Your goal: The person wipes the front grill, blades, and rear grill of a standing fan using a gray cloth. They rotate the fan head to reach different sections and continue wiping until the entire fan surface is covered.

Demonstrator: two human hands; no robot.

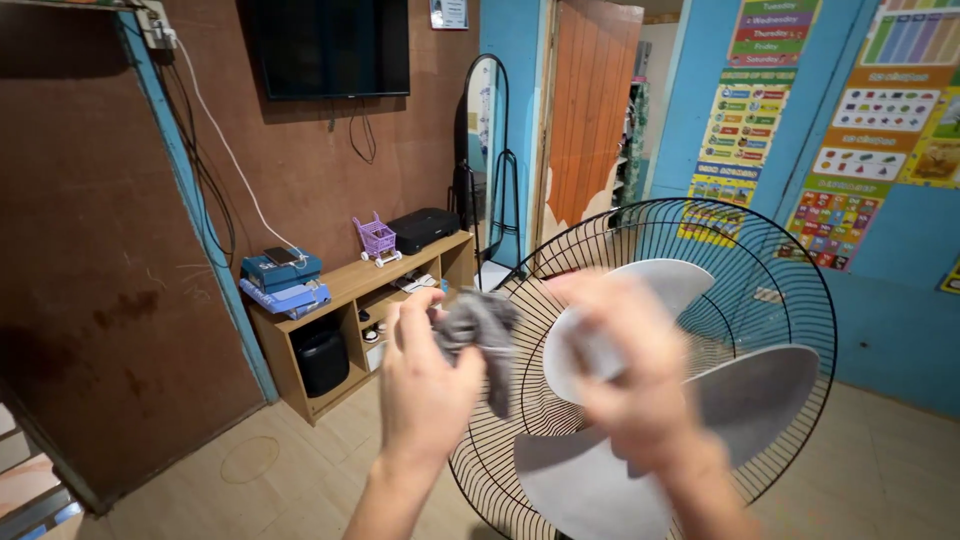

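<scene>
Head view: nearest the camera, the left hand point(425, 385) rises from the bottom edge with its fingers closed around a crumpled grey cloth point(483, 335), which bunches above the thumb and hangs a little to the right of the palm. Just beside it, the right hand point(630, 375) is heavily blurred; it lies against 1 of the 3 white fan blades point(760, 390), but whether its fingers pinch the blade or only press on it I cannot tell.

The blades sit bare inside the black wire rear guard point(800, 290) of a standing fan, with no front guard over them. As a judgement, wiping seems to be only in its early part: the cloth is up at the hub side of the upper blade, not yet flat on any blade, and the blur hides whether any surface is already clean.

Behind, a wooden shelf unit point(350, 300) stands against the brown wall, well apart from both hands.
</scene>
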